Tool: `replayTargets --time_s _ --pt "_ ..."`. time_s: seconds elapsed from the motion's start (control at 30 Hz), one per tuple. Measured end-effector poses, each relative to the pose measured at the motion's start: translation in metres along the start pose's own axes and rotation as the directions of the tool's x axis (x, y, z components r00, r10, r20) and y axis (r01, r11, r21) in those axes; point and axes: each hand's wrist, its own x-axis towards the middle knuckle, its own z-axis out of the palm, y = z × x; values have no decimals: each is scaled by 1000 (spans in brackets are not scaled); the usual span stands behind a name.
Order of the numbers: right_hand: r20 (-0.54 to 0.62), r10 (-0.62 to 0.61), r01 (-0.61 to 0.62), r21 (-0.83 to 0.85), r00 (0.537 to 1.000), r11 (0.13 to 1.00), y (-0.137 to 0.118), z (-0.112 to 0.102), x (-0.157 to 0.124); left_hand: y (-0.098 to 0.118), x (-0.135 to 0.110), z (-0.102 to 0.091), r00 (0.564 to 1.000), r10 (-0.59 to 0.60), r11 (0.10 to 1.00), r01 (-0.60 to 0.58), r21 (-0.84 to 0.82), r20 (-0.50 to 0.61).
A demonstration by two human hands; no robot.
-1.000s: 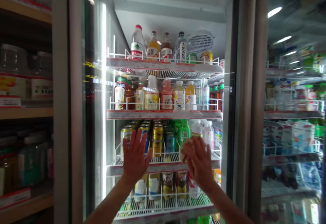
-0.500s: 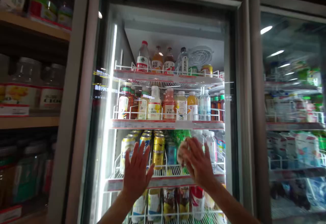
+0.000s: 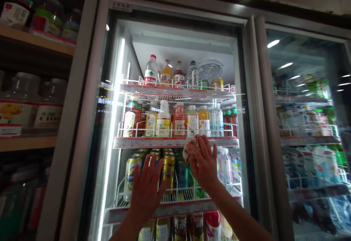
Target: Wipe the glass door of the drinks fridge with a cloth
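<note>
far left: open wooden shelves [image 3: 33, 144], dim, with labelled bottles [image 3: 51, 109] standing along the front edges. next: one glass door [image 3: 175, 34] of a drinks cooler, metal-framed, with an upright light strip [image 3: 112, 124] inside its left edge. left hand [image 3: 146, 184]: bare, palm toward the glass, fingers spread, grip released, holding nothing; seen before the left half of the can shelf [image 3: 164, 209], contact with the glass cannot be told. beside its fingertips, behind the glass: gold can [image 3: 168, 169], upright. crumpled cloth [image 3: 189, 151]: pale with reddish patches, right of the door's middle, overlapping in view the front edge of the bottle shelf [image 3: 148, 143]. right hand [image 3: 204, 164]: laid over the cloth, grasping it, fingers extended upward. right of this hand: clear bottle [image 3: 225, 166], pink at its lower edge, near the can shelf's right end. far right: second glass door [image 3: 296, 56], cartons [image 3: 325, 160] shelved behind it.
</note>
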Motion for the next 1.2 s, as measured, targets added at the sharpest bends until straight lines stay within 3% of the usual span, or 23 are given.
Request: replayTargets --time_s 0.07,0.17,0.23,0.37,0.57,0.77,0.93,1.0,1.1,1.2 --pt "21 -49 49 17 999 999 -3 -2 -9 0 1 2 1000 -20 1000 20 -15 -11" --pt "131 -221 213 68 967 975 -4 -9 -31 1 -1 0 1000 -20 999 20 -37 8" --pt "129 -184 178 51 975 983 5 -13 -28 2 1 -3 1000 -2 1000 3 -26 21" --pt "4 83 -83 -60 997 995 29 -16 -3 6 17 -7 1000 5 1000 -4 -24 8" --pt "131 -157 158 0 979 987 30 -21 -36 12 32 7 999 -20 999 21 -47 29" --pt "15 78 -77 -66 997 995 33 -14 -5 12 26 14 999 -29 998 30 -59 21" --pt "117 -93 102 -72 989 992 59 -24 -24 10 24 10 1000 -15 995 16 -99 11" --pt "40 20 -14 -151 999 988 85 -30 -21 9 27 8 1000 -8 994 8 -106 0" --pt "-128 211 -232 -181 969 956 120 -37 -17 5 38 6 999 -30 996 27 -80 -30" --pt "-150 214 -238 -162 965 958 127 -41 -40 -4 49 7 997 -66 998 65 -24 -44"
